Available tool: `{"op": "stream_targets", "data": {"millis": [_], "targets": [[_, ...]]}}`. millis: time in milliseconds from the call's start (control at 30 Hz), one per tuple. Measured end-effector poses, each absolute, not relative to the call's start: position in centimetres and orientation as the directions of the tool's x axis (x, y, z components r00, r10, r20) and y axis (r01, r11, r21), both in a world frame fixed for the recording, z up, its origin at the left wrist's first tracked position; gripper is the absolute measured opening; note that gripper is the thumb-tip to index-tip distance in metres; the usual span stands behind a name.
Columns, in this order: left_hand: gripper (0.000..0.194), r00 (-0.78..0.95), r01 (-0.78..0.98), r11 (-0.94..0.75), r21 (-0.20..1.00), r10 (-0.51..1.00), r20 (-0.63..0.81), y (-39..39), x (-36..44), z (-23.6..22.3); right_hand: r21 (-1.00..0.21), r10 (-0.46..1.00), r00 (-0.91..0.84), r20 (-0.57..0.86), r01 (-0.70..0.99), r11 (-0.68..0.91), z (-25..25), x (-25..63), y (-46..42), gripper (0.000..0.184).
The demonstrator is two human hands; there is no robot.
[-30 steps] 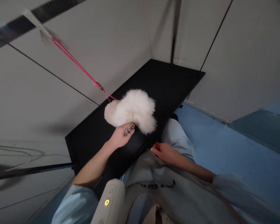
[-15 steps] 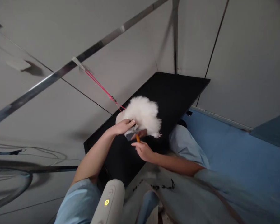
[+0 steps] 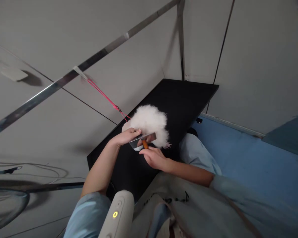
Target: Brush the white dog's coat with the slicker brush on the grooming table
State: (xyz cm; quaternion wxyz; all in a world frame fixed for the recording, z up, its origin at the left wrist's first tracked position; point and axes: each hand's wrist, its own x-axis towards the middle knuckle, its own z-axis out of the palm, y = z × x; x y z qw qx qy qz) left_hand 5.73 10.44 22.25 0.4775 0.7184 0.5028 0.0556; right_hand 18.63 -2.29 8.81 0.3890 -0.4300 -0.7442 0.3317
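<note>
A fluffy white dog is on a black grooming table, with its head end toward the left. My left hand is at the dog's near side, thumb on top and closed on the fur; its other fingers are mostly hidden. In my right hand is a slicker brush, gripped by its orange handle. The brush's shiny back faces me, just right of my left thumb. Its pin side is turned toward the coat and hidden, so contact with the fur cannot be made out.
A pink leash runs from the dog up to a metal bar. Below me a pale cylindrical device with a yellow light stands close to my left arm. Cables hang at left; blue floor lies at right.
The brush has swung so its full shiny back shows, tilted up to the right; before, it was lower and partly blurred. My left hand stays on the fur. The view has shifted slightly.
</note>
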Motion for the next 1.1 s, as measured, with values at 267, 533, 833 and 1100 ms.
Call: {"op": "stream_targets", "data": {"millis": [267,533,833,1100], "targets": [[0.058,0.545,0.684,-0.072,0.726,0.712,-0.443,9.6,5.6,23.4,-0.729,0.895,-0.399,0.198,0.550,0.407,11.5,19.3,-3.4,0.030],[0.058,0.502,0.623,-0.057,0.780,0.794,-0.343,9.0,5.1,23.6,-0.703,0.871,-0.424,0.246,0.540,0.462,11.1,18.6,-2.6,0.028],[0.056,0.395,0.524,0.005,0.852,0.885,-0.248,8.1,4.9,24.1,-0.668,0.836,-0.494,0.237,0.542,0.510,9.8,17.7,-0.5,0.031],[0.052,0.277,0.262,-0.131,0.956,0.959,0.056,7.2,5.1,23.6,-0.618,0.794,-0.598,0.114,0.583,0.528,7.9,17.6,2.2,0.037]]}}
